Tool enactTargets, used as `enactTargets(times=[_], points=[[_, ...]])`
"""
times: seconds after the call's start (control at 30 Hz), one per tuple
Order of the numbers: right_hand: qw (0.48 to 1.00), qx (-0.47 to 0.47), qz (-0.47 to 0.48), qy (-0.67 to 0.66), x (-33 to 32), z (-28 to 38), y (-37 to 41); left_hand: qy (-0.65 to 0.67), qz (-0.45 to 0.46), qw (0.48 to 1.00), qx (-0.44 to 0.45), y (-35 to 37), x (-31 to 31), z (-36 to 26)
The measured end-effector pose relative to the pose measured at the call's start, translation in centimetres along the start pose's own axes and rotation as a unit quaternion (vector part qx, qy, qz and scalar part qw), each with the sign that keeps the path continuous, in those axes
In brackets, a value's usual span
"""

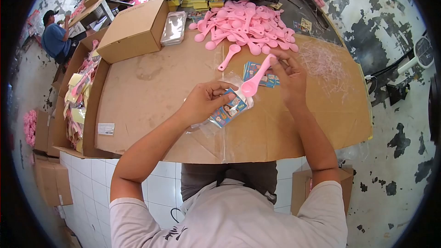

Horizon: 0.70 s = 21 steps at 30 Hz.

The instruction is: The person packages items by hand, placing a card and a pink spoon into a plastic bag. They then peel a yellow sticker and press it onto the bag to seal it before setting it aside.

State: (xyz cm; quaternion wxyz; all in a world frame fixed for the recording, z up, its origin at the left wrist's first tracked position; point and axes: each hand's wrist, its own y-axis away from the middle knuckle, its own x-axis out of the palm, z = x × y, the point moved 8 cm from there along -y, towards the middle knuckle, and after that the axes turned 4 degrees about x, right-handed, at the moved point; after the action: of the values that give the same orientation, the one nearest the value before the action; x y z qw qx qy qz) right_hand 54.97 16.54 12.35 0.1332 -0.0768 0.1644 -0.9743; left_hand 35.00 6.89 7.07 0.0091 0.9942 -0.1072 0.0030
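My left hand (206,102) pinches a clear plastic bag (212,122) with a blue printed card (229,110) in it. By its handle, my right hand (289,77) grips a pink measuring spoon (257,79); the spoon's bowl is down at the mouth of the bag. Beneath the spoon, a small stack of blue cards (268,81) lies on the cardboard. One loose pink spoon (229,57) rests beyond my left hand, in front of a large heap of pink spoons (245,24).
At the left stands an open carton (102,80) of bagged spoons, with a closed box (133,30) behind it. A stack of clear bags (174,28) sits by that box. Thin plastic strips (324,64) are scattered at the right. A person (57,36) sits far left.
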Motion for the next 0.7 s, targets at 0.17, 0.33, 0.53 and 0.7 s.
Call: enactTargets(times=[0.17,0.33,0.53,0.7], points=[[0.999,0.026,0.011,-0.015,1.9,-1.9,1.3,-0.028,0.015,0.999,0.009,0.1,0.2,-0.2],[0.981,-0.018,0.180,0.070,3.7,-1.5,2.3,0.095,0.002,0.995,0.033,-0.4,0.1,0.1],[0.968,-0.039,0.239,0.068,6.0,2.6,2.5,0.109,0.072,0.991,0.010,0.2,0.5,-0.2],[0.890,-0.177,0.346,0.239,7.9,7.2,3.5,0.107,0.113,0.987,0.050,0.6,0.9,-1.2]])
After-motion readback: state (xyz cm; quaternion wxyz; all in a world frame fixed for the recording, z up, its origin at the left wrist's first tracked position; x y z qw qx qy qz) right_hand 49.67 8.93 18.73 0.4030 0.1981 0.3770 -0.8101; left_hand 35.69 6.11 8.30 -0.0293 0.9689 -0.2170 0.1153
